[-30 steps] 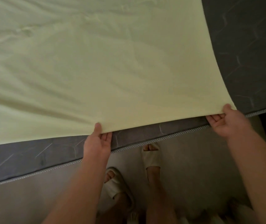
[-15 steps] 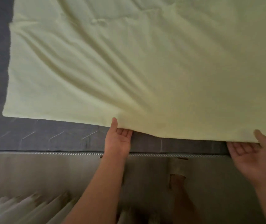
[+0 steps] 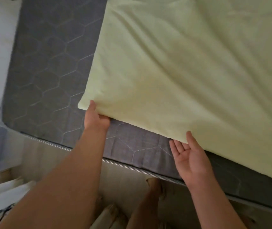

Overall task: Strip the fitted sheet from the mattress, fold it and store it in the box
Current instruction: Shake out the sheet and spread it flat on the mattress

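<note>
1. Here, the pale yellow sheet [image 3: 181, 71] is pinched near its corner by the left hand [image 3: 95, 120], thumb on top.
2. The right hand [image 3: 189, 156] is held palm-up, fingers straight, thumb at the sheet's edge.
3. Grey mattress [image 3: 49, 63] is exposed beneath both hands.

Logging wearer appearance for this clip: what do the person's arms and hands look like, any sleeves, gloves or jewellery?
The left forearm and right forearm are bare as far as the frame shows; no sleeve edge is in view. The left hand and right hand wear no gloves, and no ring, watch or wristband shows.
</note>
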